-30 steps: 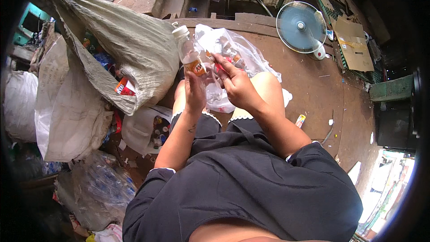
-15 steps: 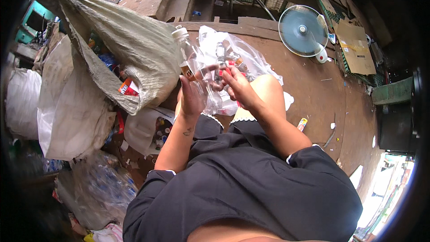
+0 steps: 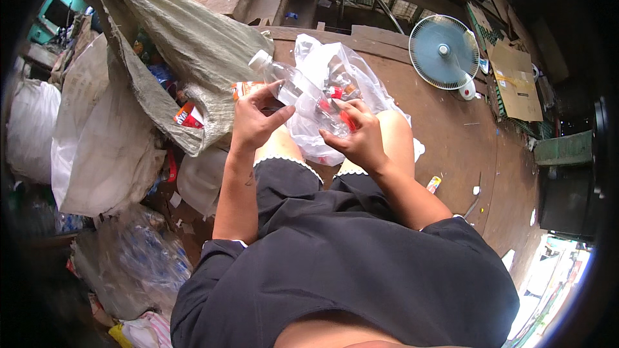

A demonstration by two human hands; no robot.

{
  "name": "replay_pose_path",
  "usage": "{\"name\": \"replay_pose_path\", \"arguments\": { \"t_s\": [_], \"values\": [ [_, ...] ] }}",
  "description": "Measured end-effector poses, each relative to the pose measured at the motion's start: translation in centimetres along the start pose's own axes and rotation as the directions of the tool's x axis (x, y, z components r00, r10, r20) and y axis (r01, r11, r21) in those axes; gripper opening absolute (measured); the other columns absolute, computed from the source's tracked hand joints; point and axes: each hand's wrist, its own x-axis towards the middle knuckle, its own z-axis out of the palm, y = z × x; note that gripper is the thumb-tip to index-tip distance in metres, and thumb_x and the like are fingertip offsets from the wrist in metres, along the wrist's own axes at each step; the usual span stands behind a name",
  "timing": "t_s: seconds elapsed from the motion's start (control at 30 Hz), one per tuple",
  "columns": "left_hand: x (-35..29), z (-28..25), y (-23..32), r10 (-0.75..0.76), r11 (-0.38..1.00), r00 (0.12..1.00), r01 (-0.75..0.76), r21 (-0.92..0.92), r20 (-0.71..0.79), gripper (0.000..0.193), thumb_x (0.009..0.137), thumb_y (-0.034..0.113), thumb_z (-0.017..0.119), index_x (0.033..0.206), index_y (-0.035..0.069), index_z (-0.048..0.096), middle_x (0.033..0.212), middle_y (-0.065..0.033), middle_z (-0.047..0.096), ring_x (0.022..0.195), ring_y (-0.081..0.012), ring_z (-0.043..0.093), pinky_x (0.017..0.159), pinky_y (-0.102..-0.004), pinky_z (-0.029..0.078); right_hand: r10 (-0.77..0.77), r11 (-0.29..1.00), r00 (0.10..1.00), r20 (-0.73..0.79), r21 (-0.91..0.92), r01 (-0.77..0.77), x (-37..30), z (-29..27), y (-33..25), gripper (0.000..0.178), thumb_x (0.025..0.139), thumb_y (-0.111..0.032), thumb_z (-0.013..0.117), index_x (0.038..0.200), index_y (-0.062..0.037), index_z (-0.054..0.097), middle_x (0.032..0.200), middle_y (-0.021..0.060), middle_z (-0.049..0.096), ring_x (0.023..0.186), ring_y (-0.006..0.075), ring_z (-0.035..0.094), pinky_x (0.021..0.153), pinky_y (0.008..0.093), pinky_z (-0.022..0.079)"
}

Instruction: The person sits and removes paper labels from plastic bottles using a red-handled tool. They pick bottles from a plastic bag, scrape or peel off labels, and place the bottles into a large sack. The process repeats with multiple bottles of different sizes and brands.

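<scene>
A clear plastic bottle (image 3: 298, 85) with a white cap slants in front of me, its capped end up and to the left. My right hand (image 3: 362, 134) grips the bottle's lower end. Something red shows at its fingers, perhaps a handle; its shape is partly hidden. My left hand (image 3: 255, 116) is at the bottle's upper part, thumb stretched toward it. An orange-and-white label (image 3: 244, 89) sticks out beside the left fingers, off the bottle, and seems pinched in them. Beyond the bottle, a thin white plastic bag (image 3: 380, 93) lies open with red and clear pieces inside.
A large woven sack (image 3: 187, 32) with mixed plastic waste gapes at the left, near more full white sacks (image 3: 103, 148). A white container (image 3: 198, 183) stands below it. A fan (image 3: 443, 50) and cardboard (image 3: 516, 80) are at the far right. Small litter dots the brown floor (image 3: 464, 148).
The label has come off the bottle and is now by my left fingers. The bottle has tilted further left, and my right hand has moved down to its lower end. A blade seen earlier no longer shows.
</scene>
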Motion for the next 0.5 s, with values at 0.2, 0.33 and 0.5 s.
{"name": "replay_pose_path", "arguments": {
  "t_s": [0.2, 0.33, 0.5],
  "values": [
    [0.2, -1.1, -0.8, -0.026, 1.0, 1.0, 0.026, 0.005, 0.013, 0.042, 0.072, -0.001, 0.066, 0.112, -0.01, 0.054, 0.093, -0.0109, 0.064, 0.083, -0.0125, 0.061, 0.073, -0.0237, 0.05, 0.011, 0.999, 0.999, 0.032, 0.052, -0.013, 0.1, -0.2, -0.3, 0.05, 0.061, -0.024, 0.076, 0.105, -0.0038, 0.063, 0.092, 0.0136, 0.058, 0.081, 0.0254, 0.06, 0.07, 0.0321, 0.049],
    [-0.1, -0.7, -1.1, 0.022, 0.95, 0.999, -0.005, -0.311, 0.048, 0.042, 0.074, -0.004, 0.063, 0.114, -0.01, 0.052, 0.098, -0.0118, 0.063, 0.089, -0.0132, 0.06, 0.078, -0.0251, 0.049, -0.057, 0.998, 0.998, 0.015, 0.041, 0.056, 0.5, -0.2, 0.2, 0.051, 0.061, -0.023, 0.076, 0.106, -0.003, 0.062, 0.091, 0.014, 0.057, 0.081, 0.0253, 0.059, 0.07, 0.0316, 0.048],
    [-0.4, -0.3, -0.3, -0.015, 0.952, 0.996, 0.04, -0.304, 0.085, 0.049, 0.074, -0.005, 0.065, 0.119, -0.01, 0.048, 0.101, -0.0119, 0.062, 0.091, -0.0135, 0.06, 0.082, -0.0263, 0.049, -0.025, 0.998, 0.998, 0.06, 0.062, 0.021, 0.6, 0.0, -0.5, 0.051, 0.061, -0.022, 0.076, 0.106, -0.0025, 0.062, 0.092, 0.0147, 0.058, 0.079, 0.0253, 0.06, 0.07, 0.0318, 0.048]
  ]
}}
